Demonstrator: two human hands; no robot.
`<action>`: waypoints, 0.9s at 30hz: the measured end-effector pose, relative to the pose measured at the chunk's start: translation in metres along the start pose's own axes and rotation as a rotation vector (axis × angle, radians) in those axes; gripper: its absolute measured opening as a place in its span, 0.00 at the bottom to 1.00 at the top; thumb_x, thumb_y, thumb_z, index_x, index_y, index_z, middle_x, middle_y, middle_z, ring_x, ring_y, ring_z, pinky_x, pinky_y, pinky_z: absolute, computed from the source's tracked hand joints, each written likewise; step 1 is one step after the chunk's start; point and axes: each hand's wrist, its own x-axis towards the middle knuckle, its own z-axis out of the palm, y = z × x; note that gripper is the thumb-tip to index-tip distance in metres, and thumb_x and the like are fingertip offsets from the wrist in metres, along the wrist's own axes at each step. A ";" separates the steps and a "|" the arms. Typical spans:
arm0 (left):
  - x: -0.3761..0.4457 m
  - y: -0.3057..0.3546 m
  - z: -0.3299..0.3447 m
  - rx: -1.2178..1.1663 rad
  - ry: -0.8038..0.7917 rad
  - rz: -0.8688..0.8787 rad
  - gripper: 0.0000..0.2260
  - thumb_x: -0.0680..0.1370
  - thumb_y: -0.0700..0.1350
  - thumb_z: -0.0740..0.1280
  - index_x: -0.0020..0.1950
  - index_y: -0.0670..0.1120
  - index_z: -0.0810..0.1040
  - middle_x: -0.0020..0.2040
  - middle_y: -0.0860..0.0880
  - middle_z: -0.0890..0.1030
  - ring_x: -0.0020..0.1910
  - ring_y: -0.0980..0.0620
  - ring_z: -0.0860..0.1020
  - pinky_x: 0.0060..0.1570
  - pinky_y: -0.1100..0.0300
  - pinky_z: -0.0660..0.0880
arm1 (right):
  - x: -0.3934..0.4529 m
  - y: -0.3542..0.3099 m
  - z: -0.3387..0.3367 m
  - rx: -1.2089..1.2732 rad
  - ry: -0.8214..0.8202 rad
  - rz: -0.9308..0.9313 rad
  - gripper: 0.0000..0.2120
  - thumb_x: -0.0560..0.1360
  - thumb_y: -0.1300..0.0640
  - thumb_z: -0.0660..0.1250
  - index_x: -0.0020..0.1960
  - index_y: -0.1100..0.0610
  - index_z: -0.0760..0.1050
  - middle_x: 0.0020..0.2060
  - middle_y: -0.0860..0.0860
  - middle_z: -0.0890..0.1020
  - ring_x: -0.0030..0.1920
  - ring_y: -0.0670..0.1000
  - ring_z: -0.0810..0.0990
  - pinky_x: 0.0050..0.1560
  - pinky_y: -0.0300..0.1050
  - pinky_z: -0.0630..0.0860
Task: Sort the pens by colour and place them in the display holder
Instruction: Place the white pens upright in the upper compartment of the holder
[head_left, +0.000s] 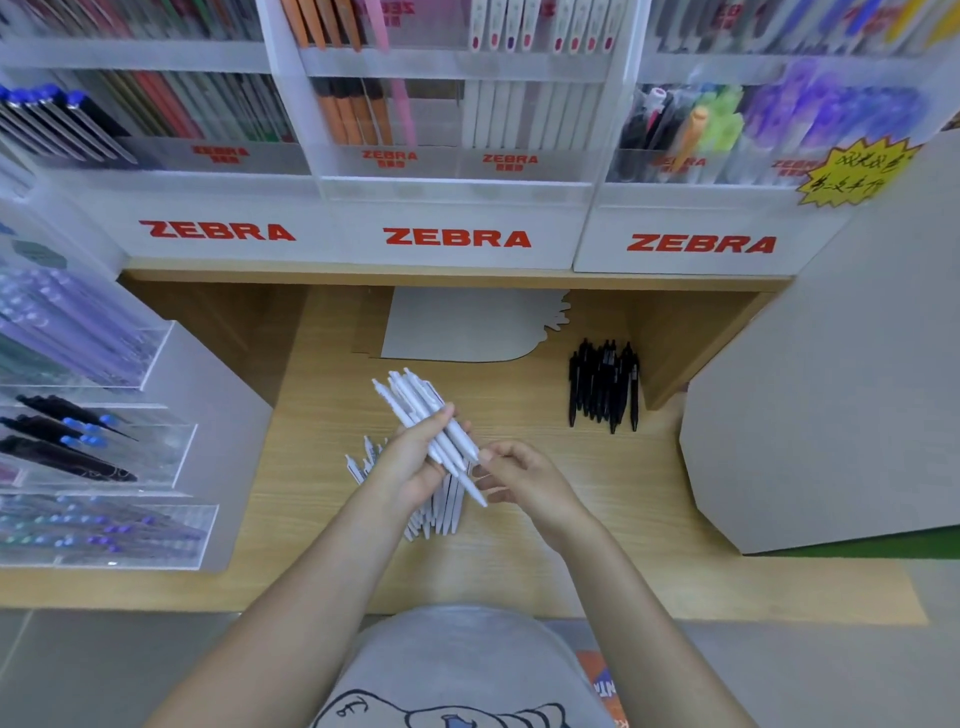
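My left hand (410, 457) grips a bundle of slim white plastic pens (423, 415), fingers curled round the barrels near their middle; the bundle slants from upper left to lower right above the light wooden counter (519, 561). My right hand (519, 475) sits just beside it on the right, thumb and fingers curled toward the lower tips of the bundle; a fingertip meets the end of one pen, but I cannot tell whether it pinches the pen or only touches it.

A second group of loose white pens (441, 506) lies flat on the counter directly beneath both hands, partly hidden by the left wrist. A cluster of black retractable pens (602, 384) lies on the counter to the upper right, well apart from both hands, near the wooden side wall of the recess. A flat grey card sheet (467, 325) lies at the back of the recess, beyond the held bundle.

Above the recess stands the clear acrylic display holder with red ZEBRA lettering (457, 238), its compartments holding orange, pink, white and purple pens. Tiered clear acrylic racks (104, 441) with purple and black pens stand to the left.
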 end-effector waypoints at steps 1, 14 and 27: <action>0.001 -0.001 0.000 -0.029 0.000 0.015 0.03 0.77 0.39 0.70 0.49 0.40 0.79 0.42 0.44 0.82 0.43 0.48 0.83 0.50 0.49 0.81 | -0.001 0.003 0.001 0.010 -0.030 -0.003 0.11 0.77 0.56 0.70 0.57 0.59 0.77 0.46 0.54 0.84 0.45 0.50 0.84 0.48 0.46 0.80; -0.001 0.005 -0.034 -0.094 0.159 0.092 0.08 0.82 0.41 0.64 0.45 0.41 0.77 0.38 0.48 0.82 0.45 0.49 0.81 0.54 0.53 0.78 | -0.003 0.037 -0.006 0.243 0.151 0.090 0.10 0.74 0.68 0.63 0.51 0.59 0.80 0.37 0.52 0.76 0.36 0.49 0.74 0.39 0.41 0.73; -0.062 0.004 -0.062 0.452 -0.052 0.081 0.06 0.79 0.37 0.67 0.55 0.38 0.79 0.45 0.42 0.85 0.39 0.47 0.84 0.36 0.57 0.80 | -0.046 0.014 0.062 0.301 0.170 -0.141 0.14 0.74 0.69 0.69 0.58 0.60 0.75 0.48 0.51 0.82 0.46 0.52 0.85 0.53 0.48 0.78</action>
